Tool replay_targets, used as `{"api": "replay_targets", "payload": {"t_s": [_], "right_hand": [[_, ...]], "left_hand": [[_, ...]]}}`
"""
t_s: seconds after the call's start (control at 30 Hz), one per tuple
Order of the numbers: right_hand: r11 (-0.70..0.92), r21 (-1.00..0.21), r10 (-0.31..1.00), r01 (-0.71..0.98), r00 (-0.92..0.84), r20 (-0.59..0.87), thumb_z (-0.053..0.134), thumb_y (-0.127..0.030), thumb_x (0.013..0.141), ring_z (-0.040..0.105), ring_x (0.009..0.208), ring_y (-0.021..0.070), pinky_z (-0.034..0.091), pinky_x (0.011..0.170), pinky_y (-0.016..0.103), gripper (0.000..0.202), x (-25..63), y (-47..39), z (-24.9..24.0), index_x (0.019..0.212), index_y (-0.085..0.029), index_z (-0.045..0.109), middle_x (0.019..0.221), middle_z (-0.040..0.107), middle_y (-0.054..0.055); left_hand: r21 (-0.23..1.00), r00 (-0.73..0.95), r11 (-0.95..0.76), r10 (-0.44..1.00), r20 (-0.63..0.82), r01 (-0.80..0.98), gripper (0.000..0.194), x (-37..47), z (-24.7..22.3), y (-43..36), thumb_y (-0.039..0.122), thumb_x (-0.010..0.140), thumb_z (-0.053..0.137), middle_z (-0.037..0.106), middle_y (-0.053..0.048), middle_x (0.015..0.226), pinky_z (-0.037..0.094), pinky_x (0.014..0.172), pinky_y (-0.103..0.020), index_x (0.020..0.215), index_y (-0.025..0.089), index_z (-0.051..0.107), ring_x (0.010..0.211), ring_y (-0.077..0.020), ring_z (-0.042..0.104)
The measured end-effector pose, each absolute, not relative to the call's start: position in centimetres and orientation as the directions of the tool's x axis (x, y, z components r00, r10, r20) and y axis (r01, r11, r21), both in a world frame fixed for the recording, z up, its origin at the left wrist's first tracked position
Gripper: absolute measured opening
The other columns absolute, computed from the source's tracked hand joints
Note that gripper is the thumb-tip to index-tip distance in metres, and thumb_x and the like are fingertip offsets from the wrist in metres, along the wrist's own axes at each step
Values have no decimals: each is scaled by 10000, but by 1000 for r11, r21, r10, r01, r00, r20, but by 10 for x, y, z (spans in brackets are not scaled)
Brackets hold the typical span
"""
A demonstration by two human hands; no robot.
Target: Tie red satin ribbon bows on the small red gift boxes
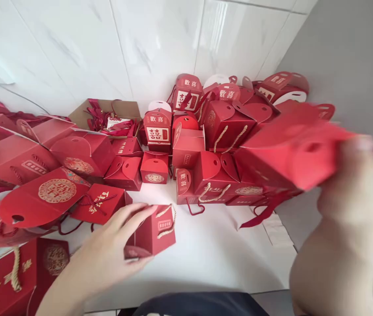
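My left hand (120, 235) grips a small red gift box (164, 228) with gold rope handles, low over the white tabletop (212, 245). The fingers wrap its left side, thumb below, and hide part of it. On the right, my right hand (354, 175) is raised and smeared by motion. It pinches the end of a larger red gift box (288, 145), held in front of the stacked boxes. A dark red ribbon (268, 210) hangs below that box; where it is attached, I cannot tell.
Red gift boxes (217, 175) stand stacked at the back centre and right, with more red boxes (57, 193) piled at left. A cardboard carton (128, 107) with red ribbons is near the tiled wall (160, 39). A grey panel (344, 57) bounds the right side.
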State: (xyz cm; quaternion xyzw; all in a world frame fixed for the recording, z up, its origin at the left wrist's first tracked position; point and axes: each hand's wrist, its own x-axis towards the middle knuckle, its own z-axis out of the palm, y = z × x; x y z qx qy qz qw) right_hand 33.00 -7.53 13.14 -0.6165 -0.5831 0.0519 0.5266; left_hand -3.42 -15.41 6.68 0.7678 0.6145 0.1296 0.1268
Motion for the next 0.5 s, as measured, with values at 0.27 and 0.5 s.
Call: {"api": "replay_targets", "payload": {"t_s": [0.27, 0.5], "right_hand": [[-468, -290, 686, 835, 550, 477, 485, -738, 820, 164, 453, 130, 187, 480, 297, 536, 318, -87, 137, 602, -251, 545, 482, 354, 4], [-326, -324, 627, 888, 460, 628, 593, -583, 849, 233, 423, 156, 188, 505, 312, 393, 324, -77, 126, 688, -230, 652, 432, 311, -29]], "left_hand": [[175, 282, -302, 950, 131, 937, 673, -12, 53, -114, 439, 853, 603, 532, -73, 1444, 530, 946, -395, 1468, 265, 390, 1269, -289, 546], [210, 208, -211, 977, 36, 955, 853, -22, 41, -116, 565, 768, 671, 478, -111, 1469, 480, 1004, -476, 1487, 248, 339, 1309, -349, 476]]}}
